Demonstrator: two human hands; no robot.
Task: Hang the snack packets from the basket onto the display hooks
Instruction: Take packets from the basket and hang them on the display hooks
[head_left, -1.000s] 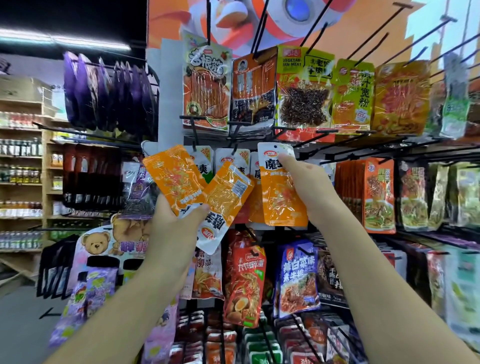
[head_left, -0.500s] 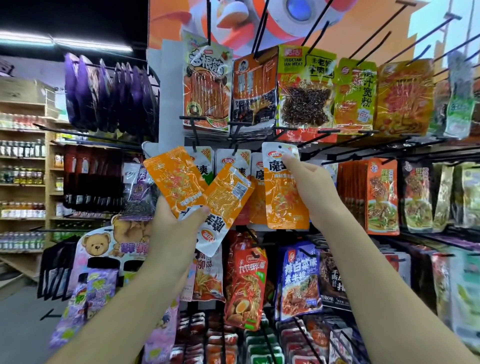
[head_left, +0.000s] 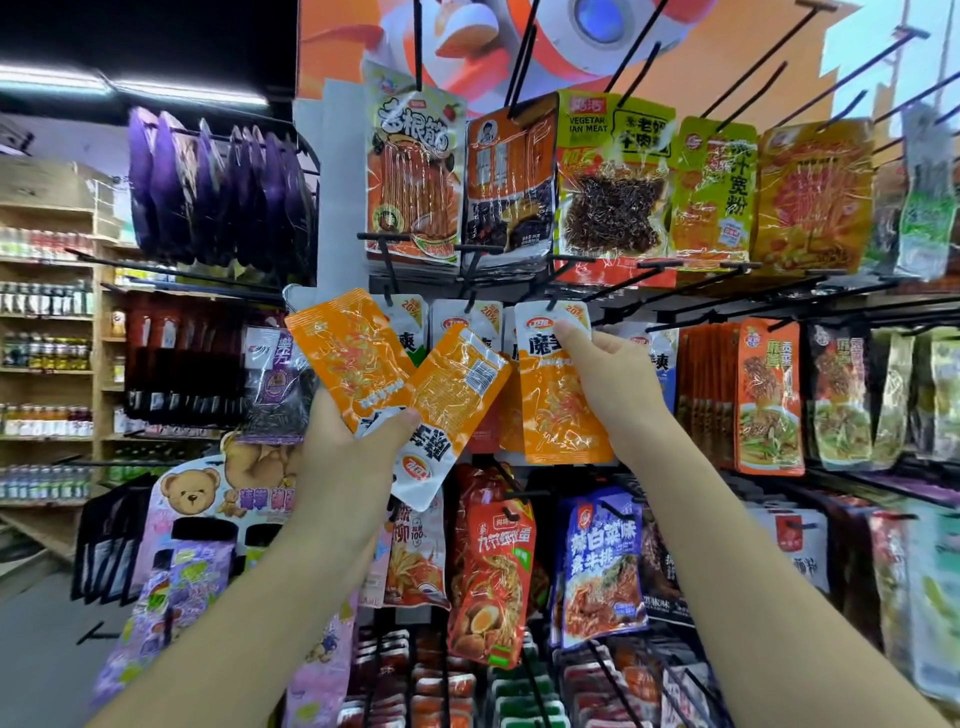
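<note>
Little has been moved: one orange packet (head_left: 563, 415) is pinched at its top by the right hand (head_left: 618, 387), two spare packets (head_left: 452, 397) gripped by the left hand (head_left: 353, 460).

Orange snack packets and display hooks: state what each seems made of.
Orange snack packets: seemingly thin plastic film, glossy; crinkled highlights run across them. Display hooks: probably metal wire, black-coated; thin, straight, bearing stacked packets without visible sag.
</note>
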